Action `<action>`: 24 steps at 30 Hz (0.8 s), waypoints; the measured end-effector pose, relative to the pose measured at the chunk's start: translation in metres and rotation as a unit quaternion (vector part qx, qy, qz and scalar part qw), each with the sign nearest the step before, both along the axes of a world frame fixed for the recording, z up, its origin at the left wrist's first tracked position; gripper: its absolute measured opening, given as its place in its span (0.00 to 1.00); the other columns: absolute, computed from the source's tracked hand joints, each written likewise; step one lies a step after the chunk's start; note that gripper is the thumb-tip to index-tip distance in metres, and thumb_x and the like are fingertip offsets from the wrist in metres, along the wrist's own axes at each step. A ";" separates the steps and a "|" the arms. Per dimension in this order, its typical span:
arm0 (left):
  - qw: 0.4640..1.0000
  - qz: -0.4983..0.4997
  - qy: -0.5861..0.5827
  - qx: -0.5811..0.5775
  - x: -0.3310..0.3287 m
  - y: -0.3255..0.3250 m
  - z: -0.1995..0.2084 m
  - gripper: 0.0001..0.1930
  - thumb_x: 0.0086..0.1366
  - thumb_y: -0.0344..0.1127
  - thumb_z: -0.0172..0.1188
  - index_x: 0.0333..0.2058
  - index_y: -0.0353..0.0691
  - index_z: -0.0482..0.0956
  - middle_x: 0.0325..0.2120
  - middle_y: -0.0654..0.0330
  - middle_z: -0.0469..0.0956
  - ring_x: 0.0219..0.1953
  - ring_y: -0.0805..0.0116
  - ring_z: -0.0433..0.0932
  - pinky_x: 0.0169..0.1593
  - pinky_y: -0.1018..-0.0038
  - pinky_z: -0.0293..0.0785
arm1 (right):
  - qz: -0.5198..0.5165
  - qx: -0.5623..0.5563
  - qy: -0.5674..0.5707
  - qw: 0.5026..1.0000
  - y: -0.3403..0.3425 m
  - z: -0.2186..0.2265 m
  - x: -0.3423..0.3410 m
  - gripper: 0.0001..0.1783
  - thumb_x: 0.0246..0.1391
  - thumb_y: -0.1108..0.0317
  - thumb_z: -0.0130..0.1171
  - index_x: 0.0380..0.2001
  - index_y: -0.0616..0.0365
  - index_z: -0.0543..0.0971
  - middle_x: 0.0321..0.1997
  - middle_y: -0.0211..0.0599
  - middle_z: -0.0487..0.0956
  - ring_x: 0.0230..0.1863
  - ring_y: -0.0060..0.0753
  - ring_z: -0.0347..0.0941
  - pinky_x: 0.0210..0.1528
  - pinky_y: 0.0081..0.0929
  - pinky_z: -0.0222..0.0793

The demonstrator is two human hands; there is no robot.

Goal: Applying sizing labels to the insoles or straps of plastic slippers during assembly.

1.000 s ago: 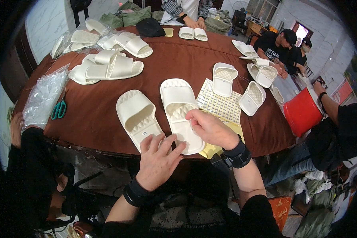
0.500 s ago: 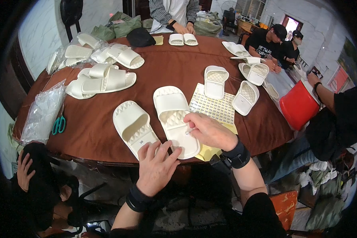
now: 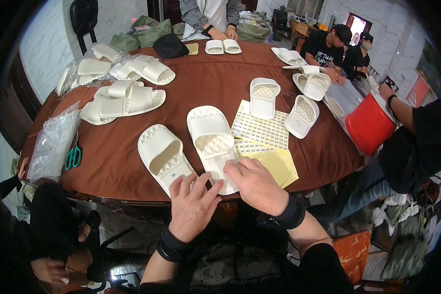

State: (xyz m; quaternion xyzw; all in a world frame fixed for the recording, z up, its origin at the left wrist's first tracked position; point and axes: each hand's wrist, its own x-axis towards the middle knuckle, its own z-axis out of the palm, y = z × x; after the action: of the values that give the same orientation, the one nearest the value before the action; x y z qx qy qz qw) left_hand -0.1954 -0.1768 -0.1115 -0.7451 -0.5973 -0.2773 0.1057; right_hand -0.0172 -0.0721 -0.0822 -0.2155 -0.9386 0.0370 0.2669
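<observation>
Two cream slippers lie side by side at the table's near edge: a left slipper [image 3: 160,152] with a small printed label on its insole, and a right slipper [image 3: 210,132]. My left hand [image 3: 193,203] is open, its spread fingertips resting over the heel ends of both. With fingers curled together, my right hand [image 3: 257,186] presses on the right slipper's insole, hiding its label. Whatever is under those fingers cannot be made out. Just beyond and right of that hand lie a sheet of small stickers [image 3: 259,127] and a plain yellow sheet [image 3: 274,166].
More slippers [image 3: 132,100] and bagged ones [image 3: 94,67] occupy the left side. Teal-handled scissors [image 3: 73,157] sit by a clear plastic bag [image 3: 54,142]. Several slippers [image 3: 303,116] stand at right, near a red bucket [image 3: 370,122]. Co-workers surround the brown-covered table [image 3: 201,73].
My right hand has slid toward the heel and now covers the right slipper's label. More of the yellow sheet shows. The left hand stays put; at lower left another person's hand has moved.
</observation>
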 end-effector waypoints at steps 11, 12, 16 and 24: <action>1.000 -0.004 0.002 -0.010 -0.001 0.001 0.002 0.24 0.53 0.36 0.69 0.52 0.53 0.80 0.54 0.61 0.74 0.55 0.54 0.70 0.61 0.54 0.59 | 0.003 -0.165 0.116 0.980 0.013 -0.016 0.008 0.20 0.52 0.82 0.52 0.50 0.61 0.73 0.42 0.54 0.76 0.44 0.55 0.74 0.47 0.40 0.71; 1.000 -0.003 0.002 -0.013 0.000 0.001 0.002 0.24 0.53 0.36 0.69 0.52 0.53 0.80 0.54 0.61 0.74 0.55 0.55 0.70 0.61 0.54 0.59 | -0.006 -0.169 0.103 0.980 0.010 -0.013 0.010 0.19 0.52 0.82 0.53 0.49 0.61 0.73 0.41 0.54 0.76 0.44 0.55 0.74 0.47 0.40 0.71; 1.000 -0.010 0.025 -0.002 -0.002 0.004 0.004 0.25 0.55 0.38 0.69 0.53 0.54 0.78 0.53 0.61 0.73 0.55 0.54 0.69 0.60 0.54 0.58 | -0.019 -0.084 0.052 0.995 0.002 -0.003 0.009 0.16 0.51 0.79 0.54 0.45 0.61 0.72 0.40 0.48 0.78 0.46 0.50 0.71 0.48 0.39 0.68; 0.996 -0.077 -0.010 -0.043 -0.012 -0.007 0.033 0.25 0.54 0.35 0.70 0.52 0.45 0.78 0.55 0.55 0.72 0.56 0.50 0.69 0.60 0.53 0.61 | 0.010 -0.067 0.028 0.997 -0.008 0.021 0.043 0.18 0.52 0.76 0.59 0.47 0.60 0.75 0.52 0.42 0.78 0.53 0.46 0.72 0.54 0.40 0.65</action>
State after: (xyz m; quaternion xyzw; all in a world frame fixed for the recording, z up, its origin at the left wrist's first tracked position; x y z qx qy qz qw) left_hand -0.2070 -0.1840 -0.0780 -0.7898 -0.5508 -0.2659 0.0457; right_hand 0.0256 -0.0797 -0.0615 -0.2224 -0.9284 0.1082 0.2772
